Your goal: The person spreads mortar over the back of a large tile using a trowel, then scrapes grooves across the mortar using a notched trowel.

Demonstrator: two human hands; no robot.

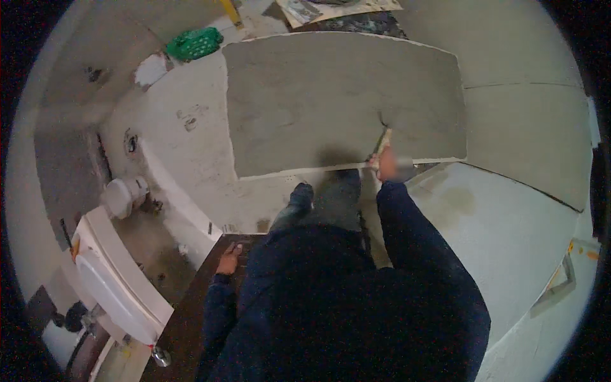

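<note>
A wide rectangular patch of smooth grey mortar with a pale, uneven border spreads out in front of me. My right hand is at its near edge, right of the middle, closed around a slim, pale-handled tool. Blur and the fingers hide the tool's exact kind. Just beyond the tool's end, a dark curved mark shows on the mortar. Low on the left, my left hand is beside a dark brown surface, holding nothing that I can see, with its fingers partly stretched out.
A white toilet stands at the left, near a round white pipe fitting. Beyond the mortar's far left corner lies a green mesh bag. Stained sheets lie past the far edge. A large white panel borders my right side.
</note>
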